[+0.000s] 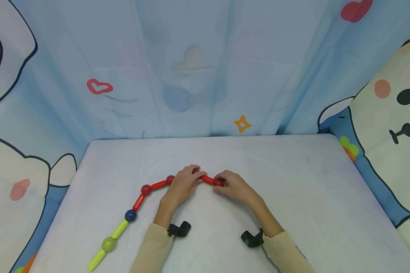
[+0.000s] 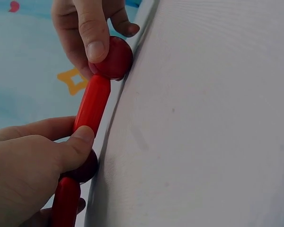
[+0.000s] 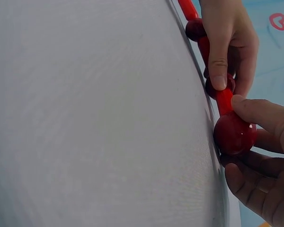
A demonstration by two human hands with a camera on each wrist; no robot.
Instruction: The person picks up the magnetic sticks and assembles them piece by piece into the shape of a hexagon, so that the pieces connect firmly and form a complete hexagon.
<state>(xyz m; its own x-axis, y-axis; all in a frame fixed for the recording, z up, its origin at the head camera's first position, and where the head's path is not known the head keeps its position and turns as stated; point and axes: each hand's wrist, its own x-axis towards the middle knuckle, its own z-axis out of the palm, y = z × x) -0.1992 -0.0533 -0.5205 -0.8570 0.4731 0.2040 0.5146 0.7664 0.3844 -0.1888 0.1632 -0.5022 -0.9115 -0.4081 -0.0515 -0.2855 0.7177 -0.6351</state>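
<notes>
A chain of toy rods and balls curves over the table in the head view. Its near left part has yellow-green rods (image 1: 120, 229), a green ball (image 1: 108, 244) and a dark blue ball (image 1: 131, 215); red rods and red balls (image 1: 145, 190) follow. My left hand (image 1: 182, 185) pinches the chain where a red ball (image 2: 86, 168) meets a red rod (image 2: 93, 104). My right hand (image 1: 237, 186) holds the red end ball (image 3: 235, 134) between thumb and fingers. That rod joins the two gripped balls. In the head view, my left hand hides part of the chain.
The table (image 1: 294, 182) has a white cover. Behind it hangs a blue curtain (image 1: 205, 76) with printed hearts and cartoon animals, which also runs down both sides. A black wrist camera (image 1: 180, 229) sits at the left cuff, another wrist camera (image 1: 252, 239) at the right.
</notes>
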